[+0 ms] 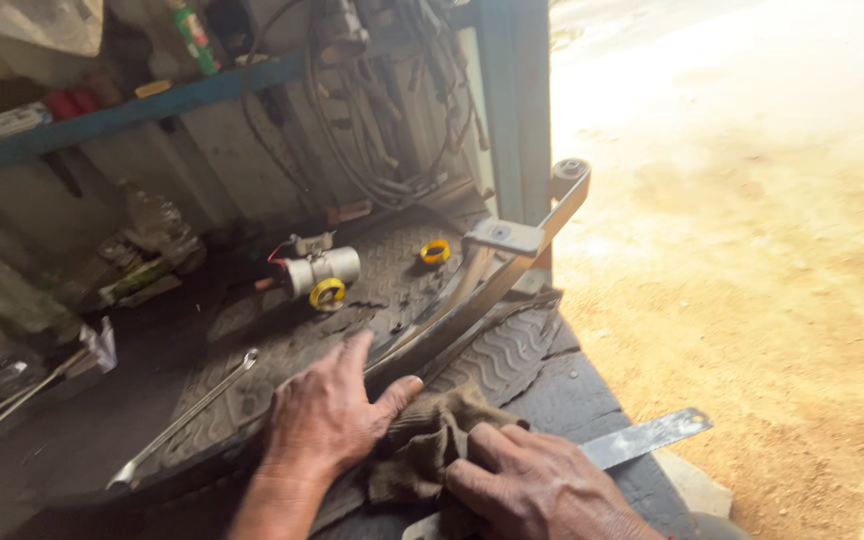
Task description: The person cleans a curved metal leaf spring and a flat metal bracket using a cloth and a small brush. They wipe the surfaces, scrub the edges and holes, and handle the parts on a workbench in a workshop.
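Observation:
My left hand (327,410) lies flat, fingers spread, on a long curved metal leaf-spring bar (497,275) that runs from the lower left up to a round eye at the right. My right hand (537,485) presses down on a dirty brown rag (422,440) bunched between the two hands; my left thumb touches the rag too. A flat steel strip (642,438) sticks out to the right from under my right hand. All of this rests on a black rubber tyre tread (512,350) spread over the bench.
A long spanner (187,415) lies left of my left hand. Farther back sit a small white motor with a yellow ring (320,272) and another yellow ring (435,251). Cables hang on the wall, bottles stand on a blue shelf (132,110). Sunlit sandy ground (752,250) lies to the right.

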